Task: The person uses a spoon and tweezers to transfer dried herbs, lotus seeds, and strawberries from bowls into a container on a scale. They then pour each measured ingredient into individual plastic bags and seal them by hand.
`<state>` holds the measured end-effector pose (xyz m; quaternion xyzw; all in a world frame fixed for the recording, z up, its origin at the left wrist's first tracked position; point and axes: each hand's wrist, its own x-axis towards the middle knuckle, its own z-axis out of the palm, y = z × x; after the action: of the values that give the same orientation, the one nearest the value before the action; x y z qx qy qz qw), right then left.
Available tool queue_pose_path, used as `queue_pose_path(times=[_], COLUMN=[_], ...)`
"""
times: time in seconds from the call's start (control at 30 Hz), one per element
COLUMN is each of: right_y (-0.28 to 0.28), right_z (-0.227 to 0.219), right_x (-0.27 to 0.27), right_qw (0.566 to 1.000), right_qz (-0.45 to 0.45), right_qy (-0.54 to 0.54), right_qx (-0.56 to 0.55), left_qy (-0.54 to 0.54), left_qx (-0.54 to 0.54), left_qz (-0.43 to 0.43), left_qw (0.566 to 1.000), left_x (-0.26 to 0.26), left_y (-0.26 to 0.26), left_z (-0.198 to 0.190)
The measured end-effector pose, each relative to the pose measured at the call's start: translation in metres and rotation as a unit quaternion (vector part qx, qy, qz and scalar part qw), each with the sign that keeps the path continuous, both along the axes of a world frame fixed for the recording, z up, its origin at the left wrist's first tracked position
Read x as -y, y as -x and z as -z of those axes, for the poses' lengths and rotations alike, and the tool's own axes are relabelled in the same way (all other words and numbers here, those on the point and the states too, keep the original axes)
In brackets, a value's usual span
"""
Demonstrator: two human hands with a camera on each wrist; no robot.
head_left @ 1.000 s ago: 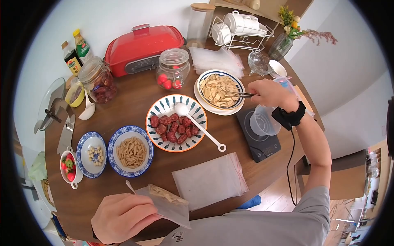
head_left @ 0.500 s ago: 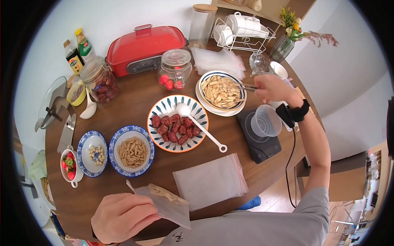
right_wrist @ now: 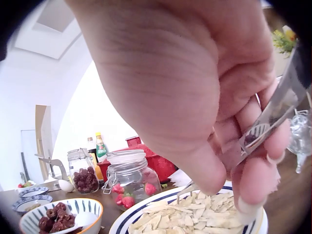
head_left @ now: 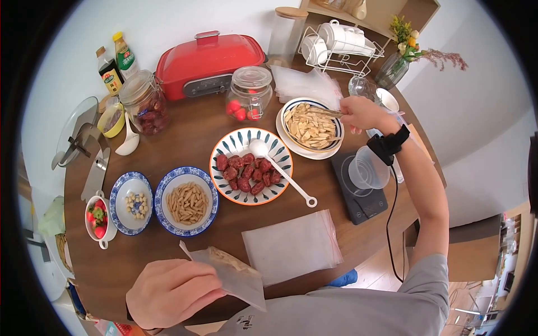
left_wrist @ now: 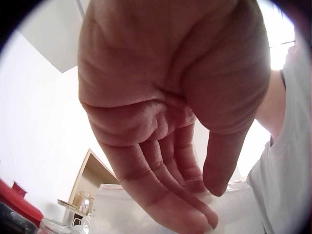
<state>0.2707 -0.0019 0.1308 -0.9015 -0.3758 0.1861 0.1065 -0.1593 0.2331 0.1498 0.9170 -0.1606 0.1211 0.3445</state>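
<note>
My left hand pinches a translucent plastic bag with pale pieces inside, low over the table's front edge; the left wrist view has the thumb and fingers at the bag. Metal tongs are gripped in my right hand, their tips over the blue-rimmed bowl of pale dried slices. In the right wrist view, fingers and thumb hold the tongs above the slices. Whether the tips pinch a slice, I cannot tell.
A plate of red dates with a white spoon lies mid-table. A black scale carries a clear plastic cup. Flat bags lie near the front. Jars, a red cooker and a cup rack stand behind.
The tongs in my right hand have moved over the slices toward the bowl's back right edge. The head view has shifted slightly. My left hand still pinches the bag.
</note>
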Motion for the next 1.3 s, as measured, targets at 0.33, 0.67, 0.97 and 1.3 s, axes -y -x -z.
queue_pose_path(times=[0.33,0.67,0.97,1.3], right_y=[-0.014,-0.042,-0.041,-0.032], right_z=[0.009,0.045,0.052,0.049], right_x=[0.002,-0.002,-0.013,-0.011], right_qw=[1.0,0.988,0.978,0.946], right_qz=[-0.007,-0.065,-0.096,-0.125], right_qy=[-0.018,-0.05,0.056,0.002], right_qx=[0.019,0.129,0.179,0.297], left_qy=[-0.002,-0.008,-0.012,-0.021], left_qx=[0.004,0.002,0.016,0.015], left_qz=[0.013,0.007,0.014,0.005], left_qw=[1.0,1.0,1.0,1.0], left_x=[-0.001,0.0,-0.001,0.004], left_y=[0.0,0.002,0.002,0.004], left_z=[0.0,0.0,0.003,-0.002])
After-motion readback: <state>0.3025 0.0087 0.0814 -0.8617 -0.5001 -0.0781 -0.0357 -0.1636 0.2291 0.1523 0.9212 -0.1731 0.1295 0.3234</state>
